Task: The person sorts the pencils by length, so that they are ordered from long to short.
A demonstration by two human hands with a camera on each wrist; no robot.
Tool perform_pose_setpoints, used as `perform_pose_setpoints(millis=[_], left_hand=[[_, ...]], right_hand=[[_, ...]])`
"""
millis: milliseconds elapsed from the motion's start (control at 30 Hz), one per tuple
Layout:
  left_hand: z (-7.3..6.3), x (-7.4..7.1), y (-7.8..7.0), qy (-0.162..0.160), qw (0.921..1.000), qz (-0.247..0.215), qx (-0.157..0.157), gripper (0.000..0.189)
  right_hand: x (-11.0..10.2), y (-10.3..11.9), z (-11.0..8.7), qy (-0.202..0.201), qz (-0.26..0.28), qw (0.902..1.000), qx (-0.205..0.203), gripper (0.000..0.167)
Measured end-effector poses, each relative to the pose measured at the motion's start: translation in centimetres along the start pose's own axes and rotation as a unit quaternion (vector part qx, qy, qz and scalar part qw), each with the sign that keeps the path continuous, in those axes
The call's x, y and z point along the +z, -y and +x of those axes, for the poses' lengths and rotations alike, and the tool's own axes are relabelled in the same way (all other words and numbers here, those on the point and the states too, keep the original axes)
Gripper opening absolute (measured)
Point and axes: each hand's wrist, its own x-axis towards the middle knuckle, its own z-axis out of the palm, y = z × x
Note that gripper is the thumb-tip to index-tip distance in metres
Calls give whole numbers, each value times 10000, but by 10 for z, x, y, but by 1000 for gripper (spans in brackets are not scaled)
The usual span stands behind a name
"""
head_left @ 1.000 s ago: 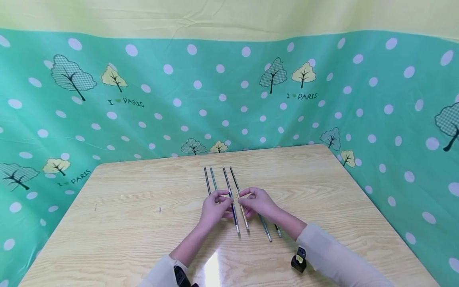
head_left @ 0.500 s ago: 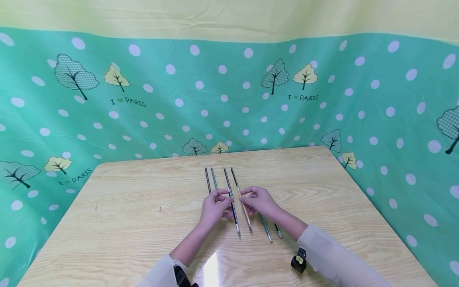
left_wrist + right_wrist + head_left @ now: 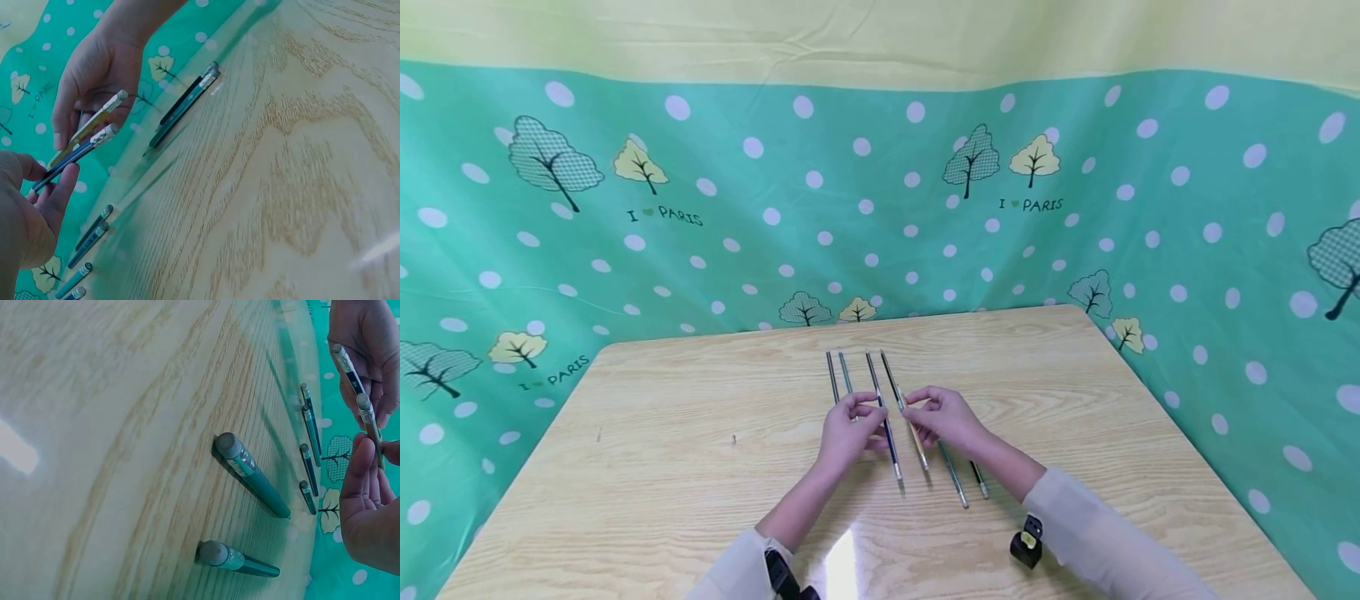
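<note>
My left hand (image 3: 848, 429) pinches a dark blue pencil (image 3: 78, 153) between thumb and fingers, its white eraser end toward me. Close beside it, my right hand (image 3: 947, 421) pinches a yellow pencil (image 3: 919, 446), eraser end also toward me. In the left wrist view both held pencils are up off the table, side by side and slanted nearly alike. The fingers cover the middle of each pencil. Under the right hand, a teal pencil (image 3: 954, 479) and a black pencil (image 3: 980, 481) lie on the table, their far parts hidden by that hand and forearm.
Several more pencils lie beyond the hands, among them a dark one (image 3: 832, 375) and a teal one (image 3: 846, 373) at the left. The wooden table (image 3: 662, 467) ends at a green dotted curtain (image 3: 737, 167) behind and to the right. A tiny dark speck (image 3: 733, 439) shows at left.
The yellow pencil's eraser end has shifted a little right and away from me, and the pencil slants more. The blue pencil's near end has moved slightly away. Both hands keep their grip.
</note>
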Motion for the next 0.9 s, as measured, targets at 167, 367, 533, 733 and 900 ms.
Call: perform_pose_setpoints(millis=[167, 367, 533, 733, 900], left_hand=[[3, 0, -1, 13, 10000, 12, -4, 42], [12, 3, -3, -15, 10000, 43, 48, 42], [22, 8, -7, -140, 9999, -17, 68, 40], [35, 15, -12, -311, 9995, -63, 65, 38], [44, 21, -17, -360, 9993, -43, 46, 38]], right_hand=[[-2, -13, 9, -71, 40, 10000, 40, 33], [-4, -26, 19, -257, -75, 9996, 66, 37], [-6, -24, 17, -343, -112, 9993, 51, 37], [-12, -21, 15, -426, -155, 9990, 1, 33], [-17, -20, 15, -437, -106, 9990, -16, 34]])
